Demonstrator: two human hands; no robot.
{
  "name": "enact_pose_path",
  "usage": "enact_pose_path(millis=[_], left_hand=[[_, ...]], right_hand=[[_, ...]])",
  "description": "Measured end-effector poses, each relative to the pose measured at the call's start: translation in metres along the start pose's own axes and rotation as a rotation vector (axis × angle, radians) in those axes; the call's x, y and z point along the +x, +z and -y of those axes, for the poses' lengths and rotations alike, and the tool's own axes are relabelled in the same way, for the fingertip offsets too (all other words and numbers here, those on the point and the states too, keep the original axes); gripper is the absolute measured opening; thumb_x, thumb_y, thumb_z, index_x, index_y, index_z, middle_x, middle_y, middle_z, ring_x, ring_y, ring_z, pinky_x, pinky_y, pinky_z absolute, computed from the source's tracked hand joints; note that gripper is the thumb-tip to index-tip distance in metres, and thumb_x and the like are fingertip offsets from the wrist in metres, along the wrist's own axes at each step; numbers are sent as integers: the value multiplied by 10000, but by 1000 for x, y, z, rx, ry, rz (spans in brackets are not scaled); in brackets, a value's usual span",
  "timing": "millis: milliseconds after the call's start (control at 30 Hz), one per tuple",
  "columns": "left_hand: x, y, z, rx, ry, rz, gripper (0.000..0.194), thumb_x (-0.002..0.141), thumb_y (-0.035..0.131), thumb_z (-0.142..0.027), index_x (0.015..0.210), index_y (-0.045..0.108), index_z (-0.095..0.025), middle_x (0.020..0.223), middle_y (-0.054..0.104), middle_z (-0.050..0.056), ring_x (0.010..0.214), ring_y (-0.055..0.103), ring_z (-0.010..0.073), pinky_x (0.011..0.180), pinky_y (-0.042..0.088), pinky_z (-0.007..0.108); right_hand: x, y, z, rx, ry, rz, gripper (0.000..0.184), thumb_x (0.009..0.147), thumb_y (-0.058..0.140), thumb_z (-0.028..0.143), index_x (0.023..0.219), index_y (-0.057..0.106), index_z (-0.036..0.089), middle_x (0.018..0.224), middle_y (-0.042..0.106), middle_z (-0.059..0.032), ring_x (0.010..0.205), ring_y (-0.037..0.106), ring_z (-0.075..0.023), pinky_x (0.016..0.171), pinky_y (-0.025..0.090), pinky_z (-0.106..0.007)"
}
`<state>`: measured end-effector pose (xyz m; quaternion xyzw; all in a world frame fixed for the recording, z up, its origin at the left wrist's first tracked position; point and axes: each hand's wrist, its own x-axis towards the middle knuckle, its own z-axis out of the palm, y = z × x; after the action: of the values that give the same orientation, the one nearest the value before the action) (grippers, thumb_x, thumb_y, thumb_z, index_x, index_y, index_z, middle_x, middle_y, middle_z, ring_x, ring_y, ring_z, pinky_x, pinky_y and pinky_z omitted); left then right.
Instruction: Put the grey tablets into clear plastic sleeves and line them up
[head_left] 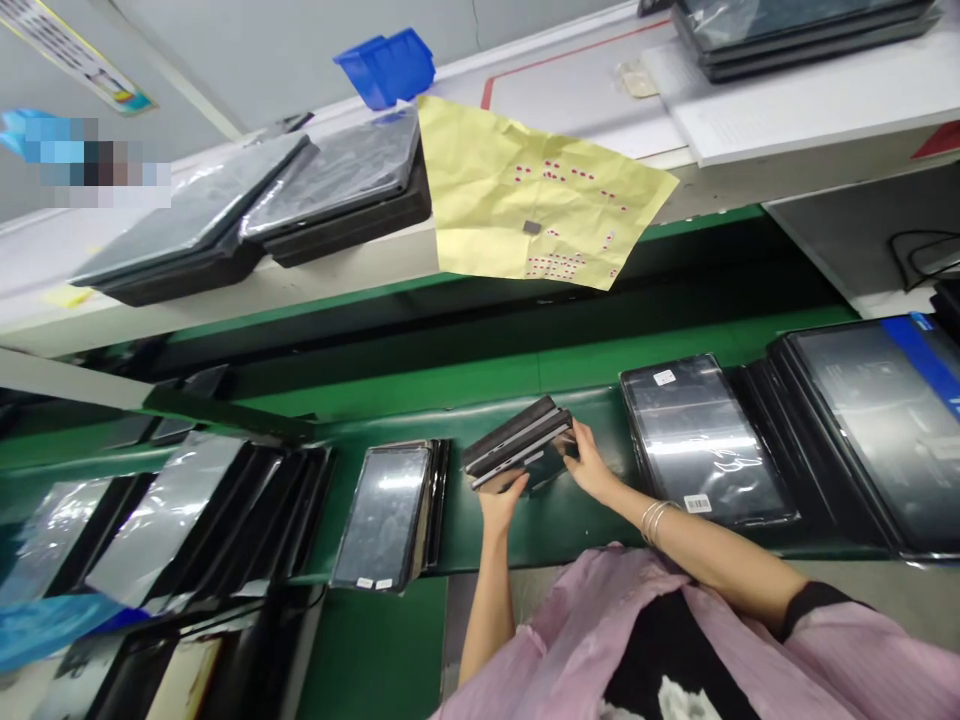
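Note:
Between my two hands is a small stack of flat dark tablets point(519, 440), tilted on edge above the dark green bench. My left hand point(501, 503) grips the lower left end, its thumb on the near face. My right hand point(589, 468) holds the right end, fingers bent around the edge. Glossy dark surface faces me, and grey edges show between the layers. Left of the stack lies a pile of tablets point(382, 510) with small white labels on the top one. On the right is a larger glossy panel point(701, 435) with a barcode label.
More dark panels point(874, 430) are piled at the far right, and several lean in rows point(247, 510) at the left. Above runs a white shelf point(360, 255) holding wrapped panels point(341, 175), a blue bin point(386, 68) and an overhanging yellow sheet point(480, 200).

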<state>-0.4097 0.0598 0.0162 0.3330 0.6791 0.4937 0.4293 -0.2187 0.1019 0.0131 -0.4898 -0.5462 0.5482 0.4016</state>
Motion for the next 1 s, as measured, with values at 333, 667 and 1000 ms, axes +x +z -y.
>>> enact_pose_path(millis=[333,667,1000], left_hand=[[-5,-7,20,111,3,11,359,397,880,-316,709,739,-209,832,747,82,927,666,340,1040,436,567],[-15,7,-5,12,-81,75,416,462,870,-363,798,724,-166,830,744,83,891,693,307,957,522,498],[-53,99,-83,-319,-320,223,666,599,772,-538,1133,605,-176,919,745,89,855,718,316,779,579,456]], right_hand=[[7,-6,2,86,85,58,996,640,513,16,1521,157,314,1509,353,-63,1393,349,-235,1163,292,-463],[20,-26,35,18,115,130,577,726,749,195,1265,544,190,1261,549,-88,1222,497,-282,1095,355,-535],[-46,-142,92,77,61,-171,635,800,653,464,1397,482,331,1509,420,-3,1457,253,-270,1209,155,-497]])
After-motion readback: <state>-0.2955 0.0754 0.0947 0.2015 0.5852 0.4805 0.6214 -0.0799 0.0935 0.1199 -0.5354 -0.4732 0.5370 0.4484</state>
